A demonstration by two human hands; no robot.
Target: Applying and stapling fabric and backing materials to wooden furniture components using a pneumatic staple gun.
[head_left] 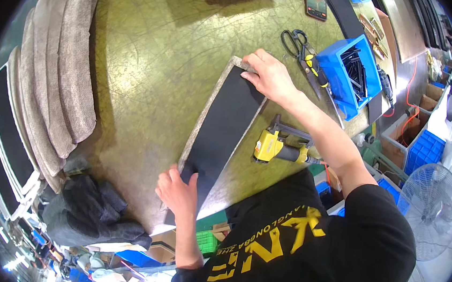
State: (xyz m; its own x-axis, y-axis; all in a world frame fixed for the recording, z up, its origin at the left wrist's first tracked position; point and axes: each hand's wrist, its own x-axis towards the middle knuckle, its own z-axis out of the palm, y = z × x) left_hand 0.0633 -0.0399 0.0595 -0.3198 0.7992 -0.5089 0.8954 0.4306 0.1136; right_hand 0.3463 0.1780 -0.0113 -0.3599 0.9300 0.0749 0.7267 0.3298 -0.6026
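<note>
A long strip-shaped panel [225,119] lies slantwise on the table before me, its black backing up and grey woven fabric showing along the edges. At its far end my right hand [269,75] grips the corner, thumb on the black side and fingers curled over the rim. My left hand [178,193] holds the near part by its left edge, fingers bent at the edge and thumb over the black face. Just right of the panel rests a yellow and black staple gun [271,146], partly behind my right forearm.
Black-handled scissors [297,42], yellow-handled pliers [314,68] and a blue bin [337,70] of dark pieces stand to the right. A phone [316,4] lies at the back. Grey fabric panels [74,63] are stacked at the left, near dark cloth [88,212]. A fan [428,210] stands beyond the table.
</note>
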